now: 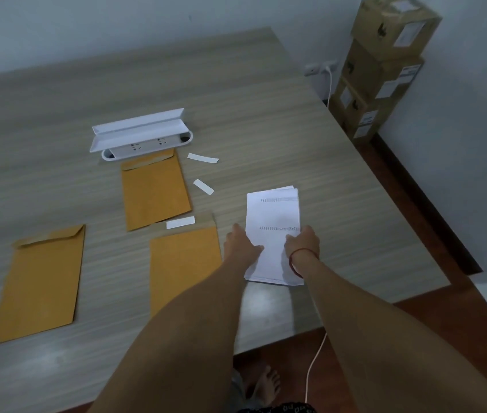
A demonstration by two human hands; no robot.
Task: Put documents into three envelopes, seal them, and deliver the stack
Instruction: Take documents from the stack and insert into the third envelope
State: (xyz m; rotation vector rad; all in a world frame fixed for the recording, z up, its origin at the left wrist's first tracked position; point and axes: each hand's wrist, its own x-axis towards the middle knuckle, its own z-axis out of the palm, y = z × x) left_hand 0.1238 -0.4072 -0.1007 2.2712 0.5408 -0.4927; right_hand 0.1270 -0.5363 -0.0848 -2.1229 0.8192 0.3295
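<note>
Three brown envelopes are lying flat on the wooden bench (236, 99): the far-left envelope (39, 281), the back envelope (154, 189) just below a white power strip (147, 144), and the near envelope (182, 263), with white paper strips (203, 158) lying among them. Just to the right, the left hand (240, 242) and right hand (303, 241) are pinching the side edges of a stack of papers (272, 210) resting on the bench. Cardboard boxes (385, 64) are standing stacked at far right.

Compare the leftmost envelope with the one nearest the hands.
The leftmost envelope lies bare and tilted; the nearest envelope lies straighter, with a white strip on its flap. The leftmost shows whole; the left forearm hides part of the nearest. Both are tan and lie flat on the table.
</note>
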